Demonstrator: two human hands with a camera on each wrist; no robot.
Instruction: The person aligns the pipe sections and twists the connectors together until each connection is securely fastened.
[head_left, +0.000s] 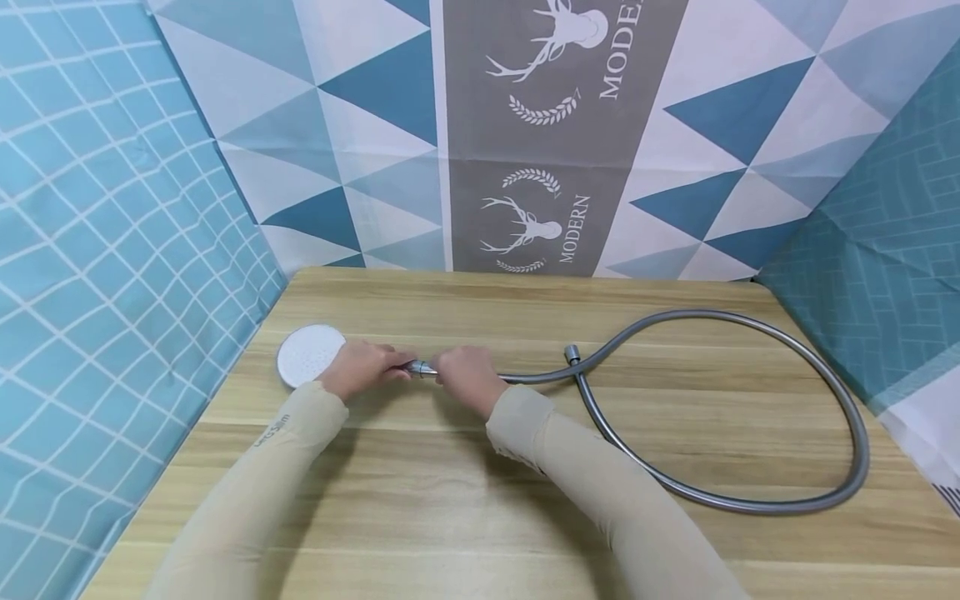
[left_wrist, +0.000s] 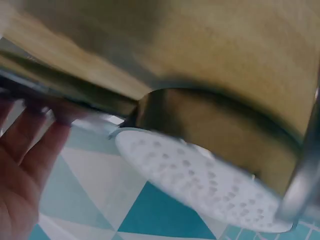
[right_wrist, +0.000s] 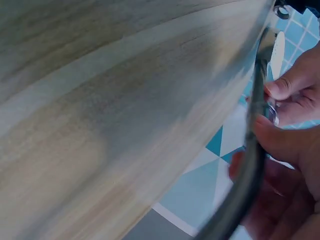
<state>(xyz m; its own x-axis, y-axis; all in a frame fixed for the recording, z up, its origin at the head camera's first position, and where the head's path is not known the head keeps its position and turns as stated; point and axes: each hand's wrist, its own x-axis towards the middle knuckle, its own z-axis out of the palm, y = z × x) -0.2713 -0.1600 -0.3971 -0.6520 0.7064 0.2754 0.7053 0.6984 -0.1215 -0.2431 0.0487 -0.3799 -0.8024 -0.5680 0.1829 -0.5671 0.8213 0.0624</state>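
Basically, what I'd judge the coming move turns on is a single line: the shower head (head_left: 310, 356) has its handle (head_left: 410, 367) running nearly level across the frame, left to right, straight into the hose (head_left: 705, 314). The shiny joint (head_left: 423, 370) between them sits near the centre of the frame, in the short gap between the left hand (head_left: 367, 367) and the right hand (head_left: 472, 379), both close to it. From the wrist views I read the left one as gripping the handle between thumb and fingers. The right one has its thumb on the hose side of the joint, fingers curled round beneath; from above it's blurred, so I can't tell how firm that hold is.

The white spray face (left_wrist: 200, 177) lies just left of the left hand, at centre left, turned up. Off to the right, the hose sweeps a wide loop over the wooden table (head_left: 420, 500), crossing itself beside its end fitting (head_left: 572, 354).
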